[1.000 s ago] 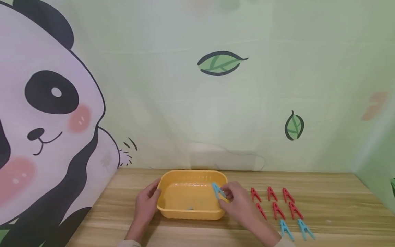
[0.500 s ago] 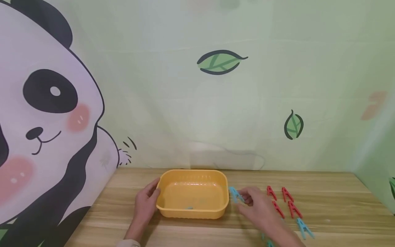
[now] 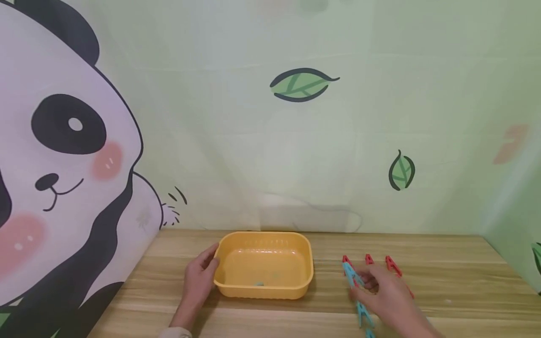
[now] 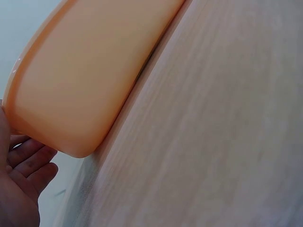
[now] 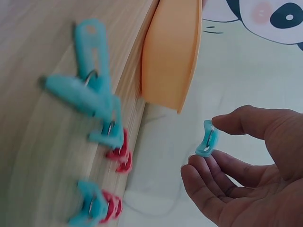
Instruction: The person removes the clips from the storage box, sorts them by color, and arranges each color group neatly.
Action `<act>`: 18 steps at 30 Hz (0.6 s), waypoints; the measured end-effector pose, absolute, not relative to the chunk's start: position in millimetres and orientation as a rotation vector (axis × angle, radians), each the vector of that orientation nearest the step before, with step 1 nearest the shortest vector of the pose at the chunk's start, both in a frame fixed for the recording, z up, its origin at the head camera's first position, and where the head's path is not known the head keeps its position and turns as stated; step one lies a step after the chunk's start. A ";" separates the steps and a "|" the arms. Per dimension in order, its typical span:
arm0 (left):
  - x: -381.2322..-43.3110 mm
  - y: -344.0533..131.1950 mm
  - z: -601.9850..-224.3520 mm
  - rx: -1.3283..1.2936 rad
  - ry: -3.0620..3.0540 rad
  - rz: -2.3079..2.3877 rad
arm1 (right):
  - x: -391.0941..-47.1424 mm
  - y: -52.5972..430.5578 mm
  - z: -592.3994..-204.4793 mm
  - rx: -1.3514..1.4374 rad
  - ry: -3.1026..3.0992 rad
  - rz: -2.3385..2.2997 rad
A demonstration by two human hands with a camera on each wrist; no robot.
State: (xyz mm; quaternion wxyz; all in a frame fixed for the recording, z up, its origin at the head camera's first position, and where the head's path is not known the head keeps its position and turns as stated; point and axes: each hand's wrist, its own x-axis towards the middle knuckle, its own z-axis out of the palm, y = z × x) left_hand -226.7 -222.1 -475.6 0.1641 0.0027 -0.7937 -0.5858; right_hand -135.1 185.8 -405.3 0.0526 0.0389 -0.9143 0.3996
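Note:
My left hand grips the left rim of a yellow plastic basket, its thumb at the side. Several of its fingers lie around the outside in the left wrist view. Right of the basket, my right hand pinches a light blue clothespin between thumb and fingertips, raised above the table in the right wrist view. Below it in the head view lie other blue clothespins, and red clothespins lie beyond, partly hidden by the hand.
A small bluish piece shows inside the basket near its front wall. The wood-grain table runs back to a pale green backdrop printed with a panda and leaves.
My right hand has moved rightward from over the basket's right rim to above the clothespins, still pinching the blue one. The left hand and basket stay in place.

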 end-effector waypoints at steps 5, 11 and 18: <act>-226.2 -221.7 -475.4 0.010 -2.268 -1.657 | -132.4 204.3 -407.5 0.027 -2.871 1.237; -227.3 -220.4 -475.3 0.016 -2.260 -1.663 | -123.4 226.0 -415.3 -0.006 -2.962 1.156; -228.8 -220.6 -476.9 0.010 -2.261 -1.655 | -113.6 242.3 -426.7 -0.146 -3.098 1.118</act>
